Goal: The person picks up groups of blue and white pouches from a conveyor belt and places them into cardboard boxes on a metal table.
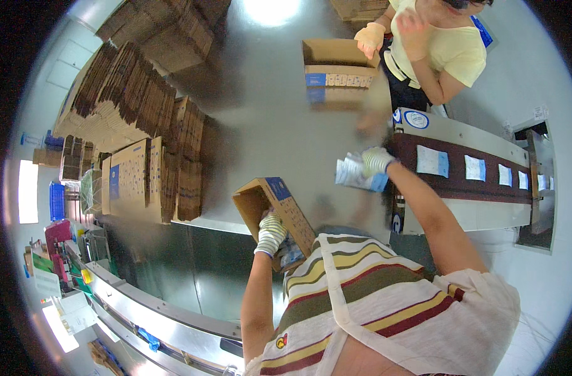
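- While the head view looks down, the left hand (pixel 271 233) in a striped glove has its fingers clamped on the rim of an open cardboard box (pixel 275 210), tilted against the person's chest at the edge of the steel table (pixel 267 135)
- the right hand (pixel 376 160), gloved, is closed on a bundle of white and blue packets (pixel 356 173), held above the table just left of the conveyor belt (pixel 461 182)
- white packets with blue edges lie in a row on the dark belt, well apart from each other
- flat cardboard stacks (pixel 129 106) stand at the left of the table
- a second open box (pixel 337 64) with a blue label sits by another person's gloved hand (pixel 369 37)
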Demonstrator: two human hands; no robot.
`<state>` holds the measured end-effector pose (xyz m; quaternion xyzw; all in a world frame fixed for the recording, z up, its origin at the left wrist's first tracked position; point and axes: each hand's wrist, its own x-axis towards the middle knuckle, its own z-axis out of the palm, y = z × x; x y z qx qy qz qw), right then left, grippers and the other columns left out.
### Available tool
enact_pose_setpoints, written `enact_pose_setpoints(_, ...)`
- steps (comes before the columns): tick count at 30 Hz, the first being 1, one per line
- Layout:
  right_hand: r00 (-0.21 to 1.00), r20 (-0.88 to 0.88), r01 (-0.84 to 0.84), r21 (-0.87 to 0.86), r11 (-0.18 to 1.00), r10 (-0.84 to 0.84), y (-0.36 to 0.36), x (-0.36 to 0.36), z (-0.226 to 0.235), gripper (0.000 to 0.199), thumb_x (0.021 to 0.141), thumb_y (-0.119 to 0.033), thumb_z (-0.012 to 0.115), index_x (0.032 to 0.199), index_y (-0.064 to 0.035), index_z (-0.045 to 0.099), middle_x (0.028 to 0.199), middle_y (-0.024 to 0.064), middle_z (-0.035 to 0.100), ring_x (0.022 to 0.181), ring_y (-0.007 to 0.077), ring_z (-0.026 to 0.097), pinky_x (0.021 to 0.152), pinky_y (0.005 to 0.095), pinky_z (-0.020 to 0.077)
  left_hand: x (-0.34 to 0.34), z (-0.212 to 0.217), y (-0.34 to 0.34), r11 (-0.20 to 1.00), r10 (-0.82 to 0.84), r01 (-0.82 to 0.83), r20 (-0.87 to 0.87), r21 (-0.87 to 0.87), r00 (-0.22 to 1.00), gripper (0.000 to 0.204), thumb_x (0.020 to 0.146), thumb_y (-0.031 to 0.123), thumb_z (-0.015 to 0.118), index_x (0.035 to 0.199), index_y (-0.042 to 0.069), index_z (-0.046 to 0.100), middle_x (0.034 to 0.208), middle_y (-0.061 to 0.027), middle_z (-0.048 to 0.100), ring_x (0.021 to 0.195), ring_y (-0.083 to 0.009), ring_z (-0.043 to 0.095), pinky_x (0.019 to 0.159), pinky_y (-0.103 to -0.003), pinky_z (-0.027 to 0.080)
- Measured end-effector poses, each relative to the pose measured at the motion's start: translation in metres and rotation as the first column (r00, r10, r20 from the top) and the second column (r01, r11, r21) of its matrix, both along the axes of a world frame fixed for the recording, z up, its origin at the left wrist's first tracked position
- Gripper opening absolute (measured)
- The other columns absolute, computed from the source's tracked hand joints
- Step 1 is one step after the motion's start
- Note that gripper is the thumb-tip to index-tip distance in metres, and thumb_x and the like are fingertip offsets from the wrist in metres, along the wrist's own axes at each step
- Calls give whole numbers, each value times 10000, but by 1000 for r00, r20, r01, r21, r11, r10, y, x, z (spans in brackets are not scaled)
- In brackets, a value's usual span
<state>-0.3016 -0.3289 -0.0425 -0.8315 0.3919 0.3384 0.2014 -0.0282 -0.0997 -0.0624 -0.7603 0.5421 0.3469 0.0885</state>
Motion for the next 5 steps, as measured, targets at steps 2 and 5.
enact_pose_setpoints(2, 993, 87, -50, -332, 942, 83, 57, 6, 5, 631, 672, -468, 642, 1149, -74, 521, 1202, 171, 508, 1214, 348, 404, 1039, 513, 241, 5, -37, 8, 997, -28, 31, 34, -76, 999, 508, 716, 190, 588, 1181, 12, 487, 1156, -223, 535, 1081, -344, 509, 918, -386, 413)
enact_pose_setpoints(5, 976, 195, -21, -358, 934, 97, 99, 16, -61, 556, 726, -460, 616, 1126, -83, 534, 1247, 145, 464, 1262, 339, 334, 1076, 509, 153, 15, -87, 29, 967, 21, 10, 121, -254, 992, 586, 703, 180, 602, 1243, 22, 436, 1255, -222, 472, 1168, -351, 447, 980, -371, 371)
